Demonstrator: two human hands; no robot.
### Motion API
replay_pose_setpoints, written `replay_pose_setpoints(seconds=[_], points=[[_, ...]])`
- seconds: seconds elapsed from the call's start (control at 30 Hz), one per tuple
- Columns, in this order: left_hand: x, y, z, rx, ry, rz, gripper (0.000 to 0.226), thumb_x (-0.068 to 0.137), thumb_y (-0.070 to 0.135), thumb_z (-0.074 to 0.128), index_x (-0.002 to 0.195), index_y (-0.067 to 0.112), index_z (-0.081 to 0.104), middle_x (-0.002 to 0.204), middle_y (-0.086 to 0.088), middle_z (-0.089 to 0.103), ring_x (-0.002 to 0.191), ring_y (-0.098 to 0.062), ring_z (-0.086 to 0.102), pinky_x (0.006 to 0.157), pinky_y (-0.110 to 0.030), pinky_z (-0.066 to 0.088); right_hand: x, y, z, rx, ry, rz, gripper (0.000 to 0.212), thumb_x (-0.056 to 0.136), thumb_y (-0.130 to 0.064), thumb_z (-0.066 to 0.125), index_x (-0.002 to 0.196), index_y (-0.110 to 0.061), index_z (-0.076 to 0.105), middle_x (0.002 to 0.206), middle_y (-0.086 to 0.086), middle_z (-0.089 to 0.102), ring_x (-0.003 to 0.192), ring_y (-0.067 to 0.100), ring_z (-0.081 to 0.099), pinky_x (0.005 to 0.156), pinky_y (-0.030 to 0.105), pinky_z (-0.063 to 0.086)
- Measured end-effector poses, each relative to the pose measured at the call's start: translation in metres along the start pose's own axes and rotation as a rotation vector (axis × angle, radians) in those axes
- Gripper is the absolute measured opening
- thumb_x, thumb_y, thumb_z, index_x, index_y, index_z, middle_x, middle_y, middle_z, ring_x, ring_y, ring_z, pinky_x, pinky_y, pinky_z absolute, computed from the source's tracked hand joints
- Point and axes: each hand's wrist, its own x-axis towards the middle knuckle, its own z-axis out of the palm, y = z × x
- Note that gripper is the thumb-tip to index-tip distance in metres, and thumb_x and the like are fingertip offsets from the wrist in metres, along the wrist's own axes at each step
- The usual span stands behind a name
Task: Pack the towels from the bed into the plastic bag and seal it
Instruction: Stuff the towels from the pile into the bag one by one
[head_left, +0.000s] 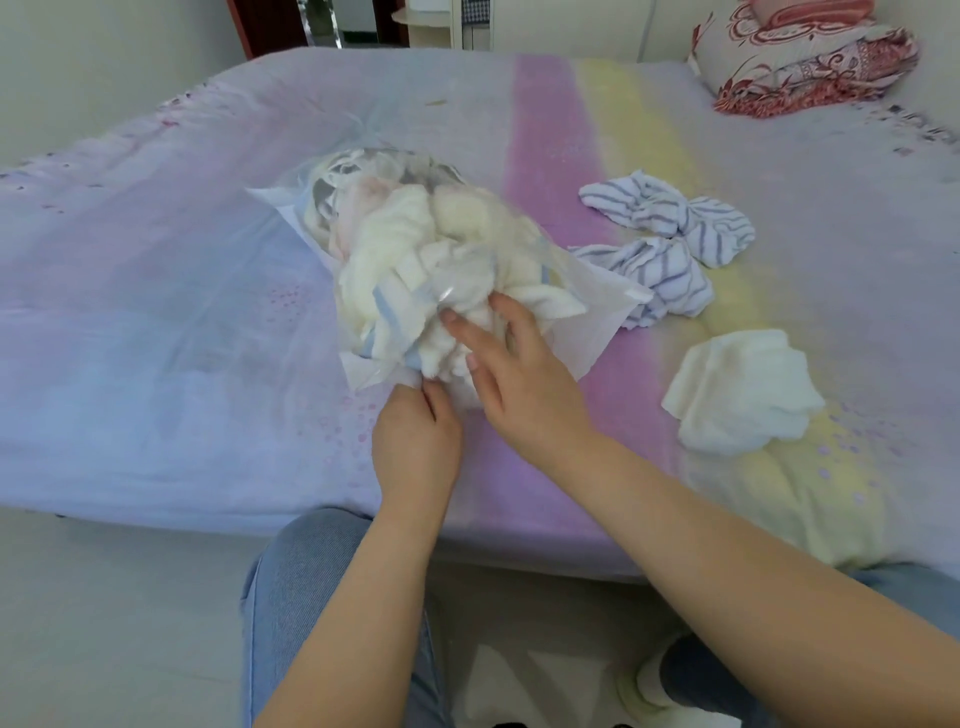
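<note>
Now the left hand (415, 441) is pinching the near rim of the plastic bag (597, 322) mid-bed, while the right hand (514, 374), fingers spread, is pushing towels inside. Still stuffing, I'd say; next up, the striped towel (670, 249) and white towel (743, 395) waiting on the right.

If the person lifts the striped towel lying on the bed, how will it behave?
The striped towel lies crumpled in soft folds, so it will probably hang limp. It looks thin, so likely light. Terry cloth should not slip from a hand.
</note>
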Motion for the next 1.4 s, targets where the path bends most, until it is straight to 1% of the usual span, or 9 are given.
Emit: replay_pose_setpoints(seconds=[0.2,0.37,0.53,0.7,0.8,0.97,1.1,1.23,1.4], points=[[0.022,0.021,-0.026,0.002,0.090,0.208,0.050,0.104,0.032,0.036,0.064,0.004,0.047,0.058,-0.004,0.052,0.055,-0.025,0.048,0.054,-0.032,0.030,0.061,-0.020,-0.019,0.090,-0.402,0.082,0.045,0.102,-0.028,0.035,0.147,-0.033,0.034,0.163,-0.001,0.002,0.148,0.017,0.017,0.113,0.029,0.028],[0.037,0.042,-0.046,-0.038,0.185,0.312,0.045,0.099,0.035,0.033,0.055,0.024,0.028,0.050,0.008,0.035,0.048,-0.016,0.035,0.049,-0.031,0.021,0.121,-0.014,-0.009,0.005,-0.620,0.305,0.051,0.101,-0.028,0.040,0.150,-0.024,0.026,0.118,-0.013,0.042,0.128,0.012,0.038,0.094,0.017,0.034],[0.040,0.047,-0.059,-0.102,0.213,0.369,0.045,0.098,0.036,0.034,0.055,0.023,0.027,0.048,0.007,0.034,0.045,-0.012,0.034,0.049,-0.032,0.022,0.155,-0.015,0.024,-0.162,-0.757,0.276,0.057,0.101,-0.027,0.037,0.153,-0.019,0.015,0.161,0.007,0.008,0.147,0.026,0.011,0.120,0.041,0.008],[0.042,0.044,-0.076,-0.181,0.255,0.384,0.056,0.097,0.042,0.029,0.063,0.000,0.044,0.054,-0.019,0.052,0.054,-0.034,0.049,0.053,-0.050,0.039,0.165,-0.018,0.049,-0.234,-0.790,0.299,0.060,0.100,-0.031,0.041,0.153,-0.019,0.015,0.162,0.007,0.006,0.147,0.028,0.013,0.118,0.047,0.018],[0.040,0.039,-0.082,-0.178,0.249,0.378,0.061,0.096,0.047,0.027,0.066,-0.003,0.044,0.056,-0.022,0.052,0.056,-0.038,0.050,0.055,-0.054,0.041,0.163,-0.017,0.057,-0.299,-0.798,0.313,0.056,0.099,-0.025,0.045,0.150,-0.014,0.025,0.157,0.008,0.023,0.141,0.029,0.026,0.114,0.044,0.027],[0.042,0.023,-0.080,-0.243,0.234,0.196,0.053,0.098,0.048,0.033,0.068,0.005,0.045,0.063,-0.016,0.058,0.065,-0.034,0.058,0.060,-0.053,0.046,0.160,-0.022,0.030,-0.157,-0.886,0.297,0.054,0.102,-0.023,0.037,0.152,-0.029,0.018,0.161,0.006,0.002,0.142,0.027,0.022,0.106,0.035,0.032],[0.033,0.014,-0.076,-0.213,0.331,0.134,0.029,0.096,0.038,0.053,0.084,0.013,0.042,0.086,-0.001,0.052,0.069,-0.016,0.052,0.060,-0.031,0.040,0.123,-0.025,0.012,0.108,-0.785,0.231,0.042,0.103,-0.022,0.036,0.144,-0.030,0.041,0.162,0.002,-0.006,0.144,0.021,0.025,0.112,0.025,0.024],[0.020,0.017,-0.069,-0.379,0.364,0.154,0.041,0.089,0.021,0.065,0.117,0.016,0.035,0.104,0.013,0.043,0.080,-0.006,0.053,0.063,-0.021,0.046,0.053,-0.017,0.001,0.362,-0.593,0.331,0.031,0.099,-0.031,0.047,0.127,-0.031,0.061,0.157,0.000,0.028,0.138,0.015,0.039,0.114,0.035,0.033],[0.011,0.009,-0.051,-0.392,0.191,0.020,0.054,0.090,0.034,0.065,0.132,0.021,0.034,0.101,0.011,0.057,0.091,0.001,0.058,0.079,-0.020,0.050,-0.024,-0.008,-0.025,0.583,-0.278,0.435,0.016,0.096,-0.023,0.055,0.103,-0.025,0.070,0.097,-0.012,0.072,0.088,0.008,0.069,0.080,0.025,0.053]])
